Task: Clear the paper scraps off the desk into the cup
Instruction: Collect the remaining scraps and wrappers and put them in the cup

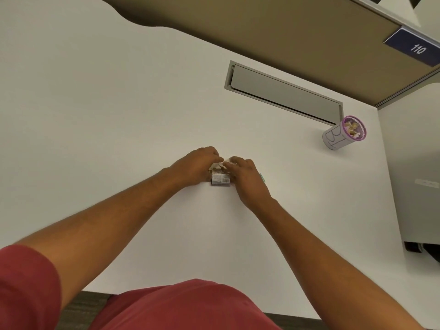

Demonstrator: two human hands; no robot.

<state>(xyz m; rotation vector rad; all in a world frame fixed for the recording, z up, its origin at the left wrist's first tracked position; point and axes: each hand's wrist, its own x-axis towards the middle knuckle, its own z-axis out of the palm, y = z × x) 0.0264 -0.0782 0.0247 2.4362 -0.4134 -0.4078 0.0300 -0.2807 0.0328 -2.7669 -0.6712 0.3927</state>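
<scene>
On the white desk [119, 115], my left hand [195, 164] and my right hand [245, 177] meet at the middle, cupped around a small heap of paper scraps [217, 166]. One scrap with a barcode [221, 180] lies flat between my wrists. Both hands have their fingers curled on the heap from either side. A teal edge shows under my right hand. The cup [342, 133], grey with a purple rim, stands far right near the desk's corner and holds several paper scraps.
A grey cable-tray flap [283, 91] is set into the desk behind my hands. A tan partition [262, 32] with a blue "110" label [415, 47] backs the desk. A grey cabinet on castors [414, 198] stands beyond the desk's right edge.
</scene>
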